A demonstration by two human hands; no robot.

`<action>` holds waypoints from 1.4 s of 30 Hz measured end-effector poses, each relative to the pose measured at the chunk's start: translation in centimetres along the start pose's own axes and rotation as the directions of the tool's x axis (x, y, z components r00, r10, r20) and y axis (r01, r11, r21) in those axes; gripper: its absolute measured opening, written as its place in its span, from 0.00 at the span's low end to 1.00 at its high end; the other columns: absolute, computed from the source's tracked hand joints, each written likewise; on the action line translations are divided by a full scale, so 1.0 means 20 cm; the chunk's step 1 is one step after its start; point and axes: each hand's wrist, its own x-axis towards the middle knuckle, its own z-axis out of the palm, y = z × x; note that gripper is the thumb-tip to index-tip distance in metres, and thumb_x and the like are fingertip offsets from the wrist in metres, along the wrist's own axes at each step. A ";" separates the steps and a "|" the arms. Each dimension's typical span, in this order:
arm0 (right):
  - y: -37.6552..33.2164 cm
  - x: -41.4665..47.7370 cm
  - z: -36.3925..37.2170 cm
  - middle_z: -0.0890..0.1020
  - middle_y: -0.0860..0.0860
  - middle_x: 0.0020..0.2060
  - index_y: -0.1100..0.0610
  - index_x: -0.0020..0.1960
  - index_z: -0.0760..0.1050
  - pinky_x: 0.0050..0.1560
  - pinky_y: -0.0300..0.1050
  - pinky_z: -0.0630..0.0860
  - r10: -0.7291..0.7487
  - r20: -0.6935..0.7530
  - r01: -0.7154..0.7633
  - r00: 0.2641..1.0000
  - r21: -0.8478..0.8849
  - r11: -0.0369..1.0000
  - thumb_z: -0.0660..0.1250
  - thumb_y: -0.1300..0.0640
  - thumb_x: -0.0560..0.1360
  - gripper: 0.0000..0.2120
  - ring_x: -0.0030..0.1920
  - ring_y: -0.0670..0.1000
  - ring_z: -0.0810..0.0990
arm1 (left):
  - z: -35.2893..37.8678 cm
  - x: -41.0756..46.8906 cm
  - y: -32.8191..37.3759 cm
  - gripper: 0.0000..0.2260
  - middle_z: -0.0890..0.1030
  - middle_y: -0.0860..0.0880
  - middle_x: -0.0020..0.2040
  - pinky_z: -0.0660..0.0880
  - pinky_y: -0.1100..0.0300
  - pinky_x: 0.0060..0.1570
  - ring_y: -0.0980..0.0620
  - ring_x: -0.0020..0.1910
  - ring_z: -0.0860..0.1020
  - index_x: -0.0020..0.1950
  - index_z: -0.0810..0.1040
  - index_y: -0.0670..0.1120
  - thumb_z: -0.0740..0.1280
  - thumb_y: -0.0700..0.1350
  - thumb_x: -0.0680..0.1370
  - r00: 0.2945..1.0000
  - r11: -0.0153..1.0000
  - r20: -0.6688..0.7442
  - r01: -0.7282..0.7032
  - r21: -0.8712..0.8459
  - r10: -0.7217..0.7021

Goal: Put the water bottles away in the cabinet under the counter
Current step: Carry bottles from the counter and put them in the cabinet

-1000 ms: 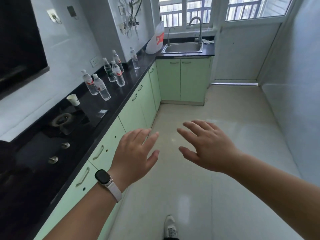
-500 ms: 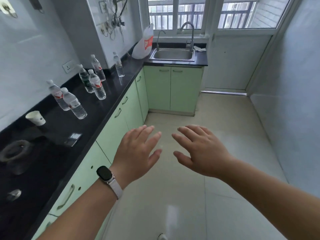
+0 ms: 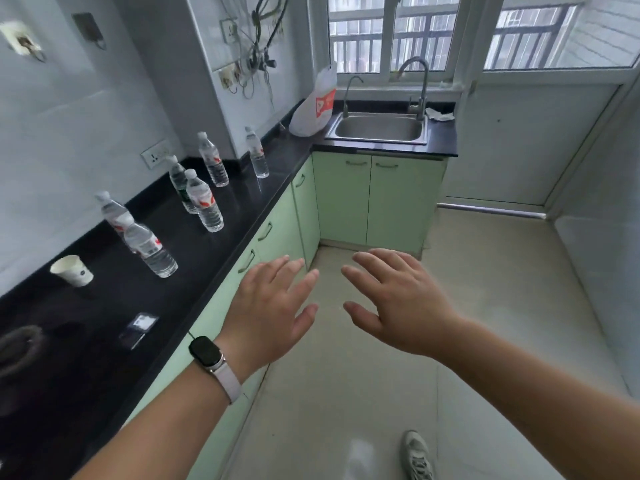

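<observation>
Several clear water bottles with red-and-white labels stand on the black counter [image 3: 214, 244] to my left: the nearest bottle [image 3: 149, 249], a middle bottle [image 3: 204, 202], and a far bottle [image 3: 257, 153] near the wall corner. Light green cabinet doors [image 3: 277, 233] run under the counter, all closed. My left hand [image 3: 268, 306], a smartwatch on its wrist, hovers open over the floor beside the cabinet fronts. My right hand [image 3: 398, 299] is open beside it, fingers spread. Neither hand touches anything.
A white paper cup [image 3: 72, 270] and a small dark card [image 3: 138, 329] lie on the counter near a hob ring [image 3: 17, 344]. A steel sink [image 3: 381, 128] with taps and a white plastic bag [image 3: 317, 103] sit in the far corner. My shoe [image 3: 417, 455] is on the tiled floor.
The view has moved forward along the counter, so the bottles and sink look closer. Both hands stay open and raised in front of me.
</observation>
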 end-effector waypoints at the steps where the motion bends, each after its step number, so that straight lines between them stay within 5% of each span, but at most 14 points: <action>1: 0.06 0.06 0.04 0.79 0.55 0.60 0.55 0.65 0.76 0.63 0.54 0.70 -0.026 0.006 0.026 1.000 0.012 1.000 0.59 0.40 0.77 0.25 0.62 0.59 0.74 | 0.03 0.04 -0.02 0.20 0.81 0.42 0.62 0.73 0.41 0.62 0.39 0.63 0.79 0.65 0.81 0.45 0.62 0.55 0.79 1.000 1.000 0.008 0.012 0.023 -0.012; 15: 0.88 0.88 0.36 0.77 0.53 0.64 0.53 0.69 0.73 0.67 0.55 0.68 -0.295 0.072 0.277 0.953 0.187 0.942 0.55 0.37 0.77 0.28 0.65 0.58 0.73 | 0.23 0.68 -0.19 0.21 0.81 0.42 0.63 0.75 0.38 0.61 0.38 0.64 0.77 0.66 0.80 0.44 0.62 0.55 0.79 0.912 0.887 0.065 0.376 0.267 -0.406; 31: 0.72 1.53 0.84 0.79 0.51 0.62 0.53 0.67 0.75 0.63 0.53 0.72 -0.467 0.115 0.420 0.877 0.290 0.860 0.55 0.38 0.77 0.27 0.63 0.57 0.76 | 0.55 0.50 -0.68 0.21 0.82 0.42 0.61 0.76 0.42 0.60 0.39 0.62 0.79 0.64 0.82 0.44 0.62 0.53 0.77 0.737 0.722 0.117 0.596 0.352 -0.666; 38: 0.46 1.93 1.10 0.78 0.50 0.63 0.53 0.67 0.74 0.63 0.52 0.71 -0.469 0.172 0.398 0.866 0.330 0.856 0.54 0.38 0.77 0.27 0.63 0.56 0.75 | 0.73 0.26 -1.14 0.22 0.83 0.44 0.58 0.77 0.45 0.54 0.41 0.58 0.79 0.62 0.82 0.43 0.61 0.54 0.76 0.578 0.585 0.128 0.742 0.328 -0.806; 42: 0.33 2.11 1.28 0.75 0.47 0.66 0.51 0.70 0.71 0.66 0.50 0.67 -0.408 0.236 0.307 0.882 0.371 0.877 0.58 0.39 0.78 0.25 0.67 0.54 0.71 | 0.85 0.10 -1.33 0.21 0.83 0.43 0.53 0.78 0.46 0.45 0.39 0.51 0.81 0.58 0.83 0.41 0.61 0.54 0.76 0.388 0.389 0.052 0.895 0.220 -0.920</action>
